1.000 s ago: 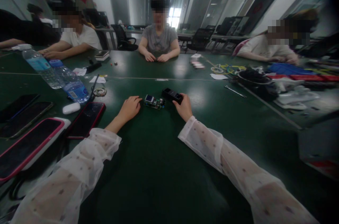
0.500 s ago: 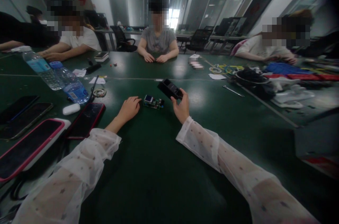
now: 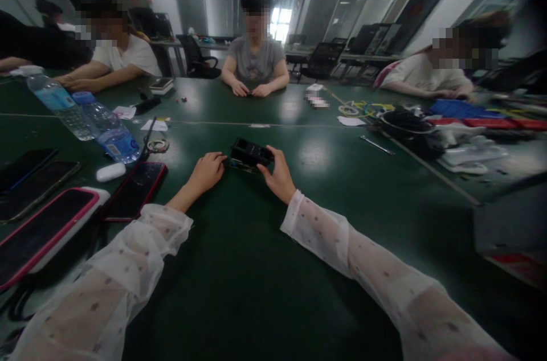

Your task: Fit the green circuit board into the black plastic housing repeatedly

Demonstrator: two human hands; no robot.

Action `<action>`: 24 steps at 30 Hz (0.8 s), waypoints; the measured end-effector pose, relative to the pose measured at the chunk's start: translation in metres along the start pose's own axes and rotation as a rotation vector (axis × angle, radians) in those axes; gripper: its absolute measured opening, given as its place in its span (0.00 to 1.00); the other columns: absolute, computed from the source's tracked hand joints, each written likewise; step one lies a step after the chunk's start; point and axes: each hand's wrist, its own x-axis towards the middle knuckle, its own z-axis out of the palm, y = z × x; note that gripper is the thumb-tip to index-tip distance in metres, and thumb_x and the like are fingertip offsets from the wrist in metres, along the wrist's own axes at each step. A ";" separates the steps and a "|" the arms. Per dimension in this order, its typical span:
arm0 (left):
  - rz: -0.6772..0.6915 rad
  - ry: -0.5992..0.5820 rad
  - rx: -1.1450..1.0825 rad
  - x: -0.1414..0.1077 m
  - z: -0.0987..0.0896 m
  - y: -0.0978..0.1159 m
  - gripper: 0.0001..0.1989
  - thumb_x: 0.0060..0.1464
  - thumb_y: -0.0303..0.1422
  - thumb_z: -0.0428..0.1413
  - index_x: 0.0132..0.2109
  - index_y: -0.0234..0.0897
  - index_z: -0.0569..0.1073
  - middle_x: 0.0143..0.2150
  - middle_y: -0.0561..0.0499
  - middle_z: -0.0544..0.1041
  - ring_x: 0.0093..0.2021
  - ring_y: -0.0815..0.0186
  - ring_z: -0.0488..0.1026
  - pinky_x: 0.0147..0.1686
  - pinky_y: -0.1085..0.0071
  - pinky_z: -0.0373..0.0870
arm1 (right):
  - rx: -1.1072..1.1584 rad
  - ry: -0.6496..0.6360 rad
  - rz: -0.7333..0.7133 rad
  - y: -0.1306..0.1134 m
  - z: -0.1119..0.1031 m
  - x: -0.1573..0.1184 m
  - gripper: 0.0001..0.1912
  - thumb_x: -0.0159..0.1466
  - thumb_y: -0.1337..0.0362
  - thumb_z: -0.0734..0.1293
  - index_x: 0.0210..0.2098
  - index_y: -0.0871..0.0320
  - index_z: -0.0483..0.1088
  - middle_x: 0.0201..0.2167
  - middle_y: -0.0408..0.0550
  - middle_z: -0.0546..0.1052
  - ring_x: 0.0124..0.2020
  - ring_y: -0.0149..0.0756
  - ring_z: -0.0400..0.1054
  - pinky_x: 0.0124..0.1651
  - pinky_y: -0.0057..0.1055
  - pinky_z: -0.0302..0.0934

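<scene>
My right hand [image 3: 278, 175] grips a small black plastic case [image 3: 251, 151] by its right end, thumb at the near side and fingers behind. The case has openings in its top. Directly beneath it is a small green circuit board [image 3: 241, 167], mostly covered now, with only its near edge showing; I cannot tell whether the two touch. To their left my left hand [image 3: 208, 171] rests palm down on the green table [image 3: 239, 247], empty, its fingers loosely bent and the fingertips close to the board's left end.
At left lie several phones, including a red-edged phone [image 3: 135, 190], a white earbud case [image 3: 110, 172] and two water bottles, one nearer [image 3: 109, 130]. A wrench [image 3: 376, 145] and tangled cables [image 3: 363, 109] lie at right. Several people sit around the table.
My right hand has moved left and slightly down, bringing the black case over the circuit board, which was uncovered before. My left hand has stayed nearly in place.
</scene>
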 end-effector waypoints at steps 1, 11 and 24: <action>-0.001 -0.002 -0.001 0.000 0.000 0.000 0.20 0.64 0.31 0.45 0.59 0.36 0.70 0.61 0.41 0.70 0.62 0.55 0.65 0.58 0.54 0.66 | 0.003 -0.007 0.001 0.001 0.000 0.000 0.29 0.67 0.55 0.64 0.65 0.52 0.53 0.55 0.56 0.66 0.57 0.50 0.64 0.62 0.55 0.62; 0.011 -0.006 0.002 0.000 -0.001 -0.001 0.20 0.64 0.31 0.45 0.59 0.34 0.70 0.61 0.41 0.70 0.62 0.55 0.65 0.59 0.55 0.66 | 0.017 -0.085 0.006 0.000 0.000 0.000 0.29 0.65 0.61 0.66 0.64 0.54 0.55 0.53 0.57 0.67 0.55 0.50 0.66 0.60 0.55 0.64; 0.011 -0.013 -0.001 0.000 -0.001 0.000 0.20 0.64 0.31 0.45 0.60 0.34 0.70 0.62 0.40 0.70 0.62 0.54 0.65 0.59 0.54 0.66 | -0.015 -0.149 -0.006 0.005 0.003 -0.001 0.29 0.65 0.58 0.67 0.62 0.56 0.57 0.53 0.58 0.67 0.55 0.52 0.66 0.60 0.56 0.63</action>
